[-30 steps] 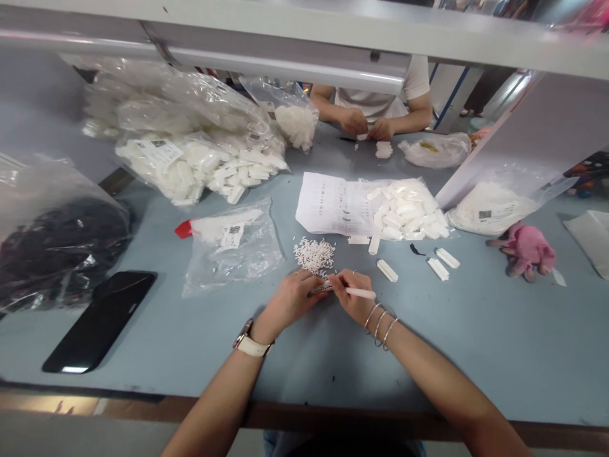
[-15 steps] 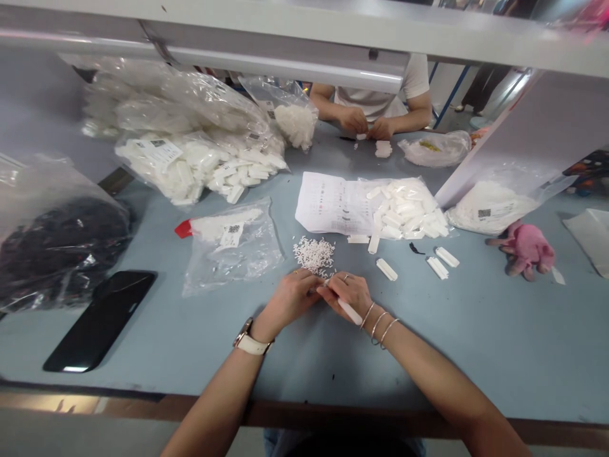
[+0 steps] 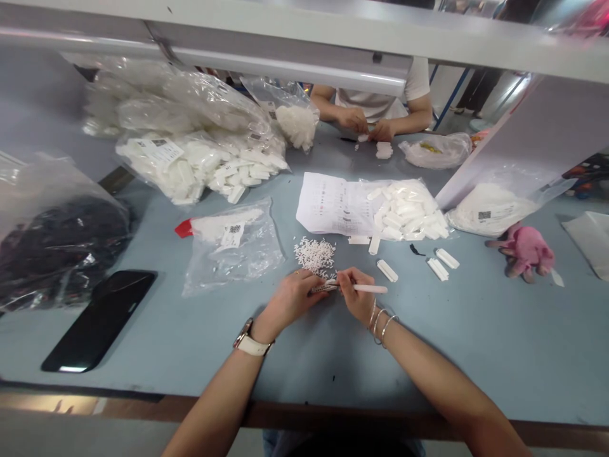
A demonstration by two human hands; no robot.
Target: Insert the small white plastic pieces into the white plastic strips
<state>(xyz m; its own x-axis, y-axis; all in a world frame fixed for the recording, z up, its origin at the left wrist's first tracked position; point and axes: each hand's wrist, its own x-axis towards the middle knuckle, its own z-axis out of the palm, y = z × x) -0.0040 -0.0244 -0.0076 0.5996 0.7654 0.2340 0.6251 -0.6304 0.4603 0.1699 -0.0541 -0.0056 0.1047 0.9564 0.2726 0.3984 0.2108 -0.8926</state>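
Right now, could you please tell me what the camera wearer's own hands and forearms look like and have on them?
No sleeves or gloves show. The left hand wears a thin gold-coloured ring, with a white-strapped watch at its wrist. The right hand has three slim, silver-coloured bangles at its wrist.

The right hand (image 3: 356, 297) (pale tool (image 3: 372, 289) levelled) shifted rightward.

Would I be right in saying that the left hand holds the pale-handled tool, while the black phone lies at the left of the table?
Not quite: the head view shows the pale-handled tool in the right hand, while the black phone does lie at the left of the table.
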